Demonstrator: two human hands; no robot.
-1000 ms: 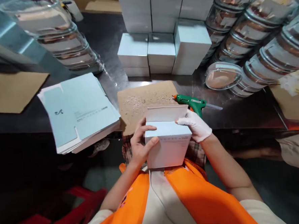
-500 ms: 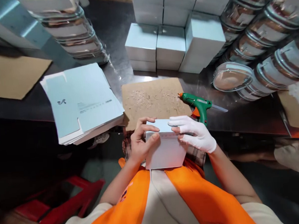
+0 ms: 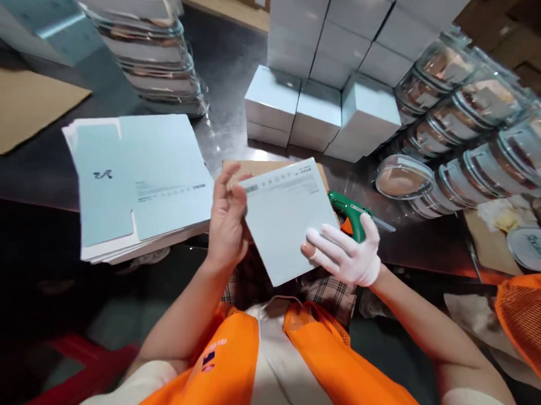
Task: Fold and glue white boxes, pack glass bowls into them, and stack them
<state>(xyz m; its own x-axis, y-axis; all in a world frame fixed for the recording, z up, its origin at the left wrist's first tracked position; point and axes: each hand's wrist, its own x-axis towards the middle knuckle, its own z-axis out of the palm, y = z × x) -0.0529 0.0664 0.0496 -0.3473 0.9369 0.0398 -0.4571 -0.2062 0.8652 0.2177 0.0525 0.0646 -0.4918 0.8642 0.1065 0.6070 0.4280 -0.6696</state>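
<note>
the box (image 3: 287, 220) sits between both hands above the lap, a broad pale-blue face turned up at the camera, its printed edge on the far side. the gloved right hand (image 3: 347, 256) clasps the near right corner, fingers spread underneath. the bare left hand (image 3: 226, 220) pinches the far left edge with fingers half curled. just past the right hand lies the glue gun (image 3: 351, 213); left of the left hand, flat sheets (image 3: 136, 180); farther off, finished boxes (image 3: 320, 111).

Matt pale-blue card box (image 3: 290, 219), white cloth-like glove (image 3: 347, 256), glossy green plastic glue gun (image 3: 351, 213), shiny metal table (image 3: 225, 64)
</note>
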